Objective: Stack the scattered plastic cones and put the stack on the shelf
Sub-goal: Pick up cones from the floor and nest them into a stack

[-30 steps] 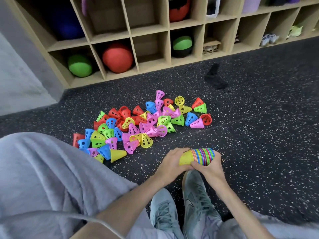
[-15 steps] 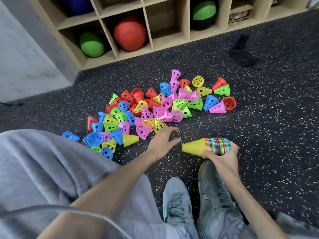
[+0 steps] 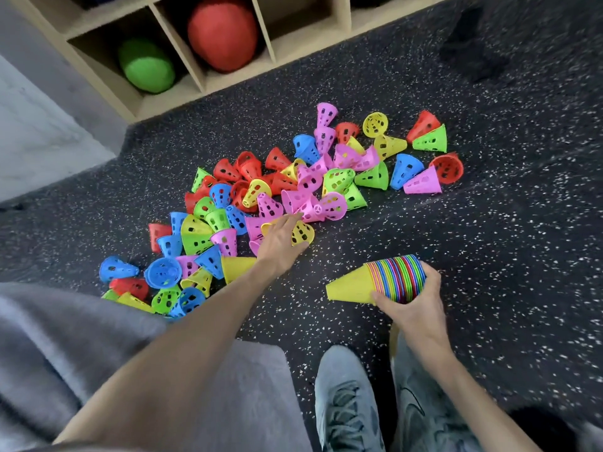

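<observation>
Several small perforated plastic cones (image 3: 293,187) in red, blue, green, yellow and pink lie scattered on the dark speckled floor. My right hand (image 3: 414,298) grips a sideways stack of nested cones (image 3: 378,282), its yellow tip pointing left, low over the floor. My left hand (image 3: 280,243) reaches into the near edge of the pile, fingers extended over a yellow cone (image 3: 301,233) and touching it. A wooden cubby shelf (image 3: 202,83) stands at the back.
A red ball (image 3: 222,31) and a green ball (image 3: 146,65) fill two lower cubbies. A dark cloth (image 3: 473,57) lies on the floor at the back right. My grey shoes (image 3: 346,402) and grey-clad knee (image 3: 65,337) are in the foreground.
My left hand let go of the stack and reached forward left into the pile, onto the yellow cone. My right hand keeps the stack. The view has tilted down.
</observation>
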Demonstrator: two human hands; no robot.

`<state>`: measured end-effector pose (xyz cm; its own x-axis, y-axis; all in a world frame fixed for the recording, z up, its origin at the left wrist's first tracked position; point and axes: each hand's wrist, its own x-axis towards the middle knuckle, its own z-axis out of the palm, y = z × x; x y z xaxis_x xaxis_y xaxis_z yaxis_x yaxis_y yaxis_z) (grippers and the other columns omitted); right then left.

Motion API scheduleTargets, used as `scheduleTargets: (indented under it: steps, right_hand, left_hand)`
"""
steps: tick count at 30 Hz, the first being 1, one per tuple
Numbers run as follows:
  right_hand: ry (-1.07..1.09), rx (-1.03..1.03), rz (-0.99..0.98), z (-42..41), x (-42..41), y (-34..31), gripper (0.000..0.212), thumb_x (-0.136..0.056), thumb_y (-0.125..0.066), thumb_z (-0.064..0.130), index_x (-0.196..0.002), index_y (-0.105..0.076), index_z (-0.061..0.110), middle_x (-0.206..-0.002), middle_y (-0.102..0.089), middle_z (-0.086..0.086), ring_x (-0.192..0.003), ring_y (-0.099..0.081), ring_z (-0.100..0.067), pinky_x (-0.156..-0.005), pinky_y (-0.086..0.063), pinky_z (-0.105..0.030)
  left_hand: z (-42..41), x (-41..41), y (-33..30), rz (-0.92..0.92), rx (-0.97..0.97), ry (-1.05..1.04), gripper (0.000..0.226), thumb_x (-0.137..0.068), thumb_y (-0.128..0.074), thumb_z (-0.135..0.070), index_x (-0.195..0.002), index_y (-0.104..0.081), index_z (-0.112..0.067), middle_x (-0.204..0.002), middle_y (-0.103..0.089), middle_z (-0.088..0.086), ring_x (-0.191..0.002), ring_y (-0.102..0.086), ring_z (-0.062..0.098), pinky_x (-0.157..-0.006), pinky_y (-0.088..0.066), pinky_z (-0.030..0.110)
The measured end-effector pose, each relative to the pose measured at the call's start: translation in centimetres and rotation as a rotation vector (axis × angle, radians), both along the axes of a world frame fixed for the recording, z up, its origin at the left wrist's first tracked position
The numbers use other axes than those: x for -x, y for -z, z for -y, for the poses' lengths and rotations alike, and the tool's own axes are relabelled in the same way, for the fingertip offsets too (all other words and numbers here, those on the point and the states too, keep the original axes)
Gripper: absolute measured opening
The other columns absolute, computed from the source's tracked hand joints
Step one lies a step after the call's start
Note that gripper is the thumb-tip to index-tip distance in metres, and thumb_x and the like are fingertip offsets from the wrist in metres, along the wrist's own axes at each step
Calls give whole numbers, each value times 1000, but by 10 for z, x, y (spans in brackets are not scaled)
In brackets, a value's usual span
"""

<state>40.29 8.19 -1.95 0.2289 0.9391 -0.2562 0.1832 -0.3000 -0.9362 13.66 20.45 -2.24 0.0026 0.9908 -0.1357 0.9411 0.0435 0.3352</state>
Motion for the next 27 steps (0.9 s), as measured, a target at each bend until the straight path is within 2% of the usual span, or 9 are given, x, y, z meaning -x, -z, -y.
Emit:
scheduleTargets:
  steps: [4,9,13,15,17,19,22,25,27]
  right_hand:
    - [30,14,-19,-2,-3,6,84,-71,-90,18,-136,-36,26,-105,-53,14,-93,-55,-10,-85,-41,-29]
    - [5,30,19,-2,-3,8,88,-70,-91,23,-139,-35,24,-112,-55,5,-99,-56,-17,-87,-43,-32]
    - [4,29,28,-2,-5,7,87,-72,-90,24,-139,-35,26,-112,-54,6,-100,-55,-17,-87,-42,-31]
    - [13,33,23,-1,-6,5,84,-72,-90,23,-136,-35,28,-110,-55,7,-96,-56,-15,-85,-41,-31]
    - [29,26,18,0,-6,2,80,-72,-90,22,-130,-35,32,-106,-57,9,-92,-58,-10,-82,-42,-31]
    - [40,19,14,2,-6,0,78,-72,-90,22,-127,-35,33,-104,-58,9,-90,-58,-6,-79,-43,-31]
    - [80,10,-9,4,-8,-1,79,-71,-89,21,-131,-38,27,-103,-59,6,-90,-60,-11,-80,-47,-33]
    - [162,-13,-41,7,-14,-1,77,-71,-89,19,-129,-39,21,-104,-60,1,-90,-62,-15,-80,-49,-33]
    - [200,-21,-81,10,-17,-2,75,-73,-89,16,-129,-38,18,-106,-60,-2,-92,-62,-17,-81,-47,-32]
  left_hand:
    - [-11,3,8,12,-61,-49,56,-95,-69,-14,-147,-48,-20,-142,-41,10,-113,-60,31,-91,-59,44]
    - [-8,7,11,76,-85,-54,44,-94,-72,-12,-135,-58,-17,-138,-54,10,-98,-66,24,-92,-58,45]
    - [6,6,3,127,-114,-104,37,-96,-72,-21,-127,-55,-9,-107,-68,10,-86,-66,25,-77,-57,41]
    - [15,3,-3,164,-114,-127,38,-98,-69,-22,-130,-53,-9,-101,-69,12,-76,-67,25,-73,-58,45]
    - [26,-3,-9,201,-97,-157,37,-100,-67,-22,-131,-52,-9,-99,-67,10,-67,-62,23,-64,-54,41]
    - [40,-13,-15,276,-76,-178,35,-100,-66,-21,-130,-52,-9,-95,-63,3,-66,-64,27,-59,-53,41]
    - [64,-30,-21,485,-51,-191,31,-101,-65,-20,-127,-51,-11,-98,-58,-11,-78,-73,29,-66,-63,48]
    - [89,-46,-27,658,-2,-215,26,-102,-61,-16,-125,-50,-17,-113,-65,-1,-85,-74,16,-69,-64,32]
    - [103,-50,-27,718,-6,-248,23,-102,-60,-14,-121,-47,-19,-115,-66,1,-84,-75,14,-68,-63,31]
